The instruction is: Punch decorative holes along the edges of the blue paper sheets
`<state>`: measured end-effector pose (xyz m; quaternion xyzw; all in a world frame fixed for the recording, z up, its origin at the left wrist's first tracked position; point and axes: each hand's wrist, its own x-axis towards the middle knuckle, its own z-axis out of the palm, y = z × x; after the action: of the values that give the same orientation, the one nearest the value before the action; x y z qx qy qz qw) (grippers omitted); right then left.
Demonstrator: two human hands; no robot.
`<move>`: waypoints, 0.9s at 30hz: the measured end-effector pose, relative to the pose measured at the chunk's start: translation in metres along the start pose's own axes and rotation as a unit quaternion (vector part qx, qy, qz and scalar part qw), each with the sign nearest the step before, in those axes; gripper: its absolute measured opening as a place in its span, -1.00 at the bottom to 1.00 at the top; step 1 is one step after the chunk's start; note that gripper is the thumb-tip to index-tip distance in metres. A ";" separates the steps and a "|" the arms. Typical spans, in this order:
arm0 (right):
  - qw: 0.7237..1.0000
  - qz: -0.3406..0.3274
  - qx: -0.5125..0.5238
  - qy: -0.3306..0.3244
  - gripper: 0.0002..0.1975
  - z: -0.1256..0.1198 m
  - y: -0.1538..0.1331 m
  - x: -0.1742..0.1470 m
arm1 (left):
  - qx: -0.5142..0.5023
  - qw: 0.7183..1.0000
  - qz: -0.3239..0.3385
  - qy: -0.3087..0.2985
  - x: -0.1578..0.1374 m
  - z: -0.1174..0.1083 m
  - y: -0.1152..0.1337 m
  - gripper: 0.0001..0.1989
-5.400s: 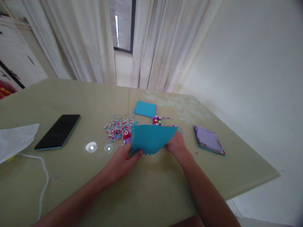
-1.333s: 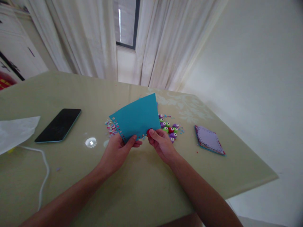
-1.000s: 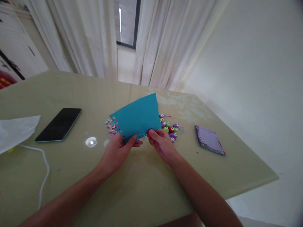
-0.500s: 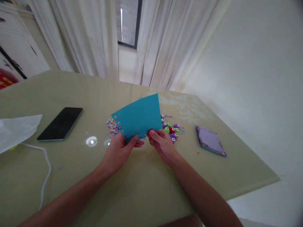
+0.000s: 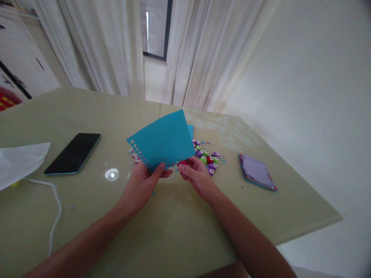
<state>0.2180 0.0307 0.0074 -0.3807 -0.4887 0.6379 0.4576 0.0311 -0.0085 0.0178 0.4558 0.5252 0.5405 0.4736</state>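
Observation:
A sheet of blue paper [image 5: 164, 139] is held up over the table, with rows of small punched holes along its left and lower edges. My left hand [image 5: 146, 177] pinches the paper's lower edge between thumb and fingers. In my right hand [image 5: 197, 173] is a small red craft punch [image 5: 182, 163], closed in between thumb and fingers at the paper's lower right edge. Behind the right hand sit several purple, green and red punches [image 5: 210, 159] with eye-like round tops. Paper confetti [image 5: 135, 156] lies partly hidden behind the sheet.
A stack of paper squares [image 5: 257, 172] with punched edges lies on the right of the table [image 5: 174, 231]. To the left are a black phone [image 5: 74, 153], a white sheet [image 5: 21, 160] and a white cable [image 5: 59, 204]. More blue paper [image 5: 190, 130] shows behind the held sheet.
The blue paper has shifted left and turned slightly, uncovering more of the punches and the blue paper behind. The red punch now sits farther right along its lower edge.

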 end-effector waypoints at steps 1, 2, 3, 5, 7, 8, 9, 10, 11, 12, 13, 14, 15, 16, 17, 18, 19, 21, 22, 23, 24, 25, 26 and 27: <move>1.000 -0.005 -0.026 -0.006 -0.61 -0.002 0.000 0.000 | 0.007 1.000 0.002 0.010 0.001 -0.001 -0.001 -0.70; 0.998 -0.013 -0.065 -0.011 -0.63 -0.004 0.001 0.001 | 0.013 1.000 0.005 0.021 0.002 -0.002 -0.002 -0.71; 0.993 -0.022 -0.118 -0.018 -0.65 -0.005 0.001 0.001 | 0.018 0.999 0.007 0.030 0.003 -0.003 -0.003 -0.70; 0.968 -0.048 -0.246 -0.024 -0.72 -0.007 0.005 0.000 | 0.023 0.999 0.008 0.041 0.004 -0.005 -0.005 -0.70; 0.932 -0.078 -0.352 -0.022 -0.75 -0.007 0.010 -0.001 | 0.025 0.999 0.010 0.045 0.006 -0.006 -0.007 -0.70; 0.921 -0.090 -0.380 -0.023 -0.76 -0.005 0.013 -0.001 | 0.025 0.999 0.011 0.044 0.006 -0.006 -0.007 -0.70; 0.916 -0.097 -0.389 -0.026 -0.74 -0.004 0.016 -0.002 | 0.025 0.999 0.014 0.044 0.007 -0.007 -0.007 -0.69; 0.916 -0.100 -0.386 -0.031 -0.72 -0.002 0.018 -0.002 | 0.024 0.999 0.017 0.044 0.007 -0.007 -0.007 -0.69; 0.919 -0.099 -0.379 -0.035 -0.69 -0.002 0.019 -0.002 | 0.023 0.998 0.020 0.046 0.007 -0.008 -0.008 -0.69; 0.921 -0.101 -0.374 -0.033 -0.67 -0.002 0.019 -0.001 | 0.023 0.998 0.022 0.049 0.008 -0.009 -0.008 -0.68; 0.920 -0.107 -0.377 -0.023 -0.68 -0.004 0.017 0.000 | 0.027 0.998 0.023 0.051 0.008 -0.010 -0.008 -0.67; 0.912 -0.118 -0.392 -0.003 -0.70 -0.008 0.014 0.002 | 0.031 0.998 0.023 0.054 0.008 -0.010 -0.009 -0.65; 0.896 -0.133 -0.422 0.024 -0.74 -0.014 0.009 0.004 | 0.037 0.998 0.021 0.055 0.008 -0.011 -0.009 -0.64; 0.873 -0.148 -0.461 0.058 -0.79 -0.021 0.003 0.006 | 0.043 0.997 0.018 0.055 0.008 -0.012 -0.009 -0.63; 0.837 -0.155 -0.517 0.091 -0.83 -0.030 -0.004 0.009 | 0.048 0.997 0.017 0.057 0.008 -0.013 -0.009 -0.63; 0.794 -0.152 -0.575 0.127 -0.86 -0.040 -0.011 0.011 | 0.051 0.997 0.016 0.059 0.008 -0.013 -0.009 -0.64; 0.751 -0.136 -0.629 0.150 -0.87 -0.049 -0.017 0.012 | 0.051 0.997 0.018 0.063 0.008 -0.014 -0.008 -0.65; 0.688 -0.087 -0.703 0.158 -0.88 -0.065 -0.026 0.014 | 0.049 0.996 0.020 0.067 0.007 -0.014 -0.005 -0.67; 0.671 -0.069 -0.724 0.143 -0.89 -0.070 -0.028 0.015 | 0.044 0.996 0.020 0.069 0.006 -0.014 -0.004 -0.68; 0.661 -0.058 -0.737 0.126 -0.89 -0.073 -0.029 0.015 | 0.039 0.997 0.019 0.068 0.006 -0.014 -0.003 -0.68; 0.656 -0.055 -0.745 0.109 -0.89 -0.074 -0.028 0.015 | 0.033 0.997 0.019 0.067 0.006 -0.014 -0.003 -0.68; 0.654 -0.056 -0.748 0.095 -0.88 -0.074 -0.027 0.015 | 0.024 0.997 0.022 0.064 0.006 -0.014 -0.003 -0.68; 0.654 -0.062 -0.749 0.088 -0.87 -0.072 -0.026 0.015 | 0.011 0.998 0.026 0.059 0.007 -0.014 -0.004 -0.69; 0.656 -0.070 -0.746 0.086 -0.87 -0.069 -0.025 0.015 | -0.006 0.998 0.027 0.056 0.007 -0.014 -0.005 -0.69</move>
<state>0.2835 0.0668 0.0149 -0.6123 -0.7838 -0.0108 0.1031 0.0163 -0.0030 0.0125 0.4363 0.5351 0.5808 0.4313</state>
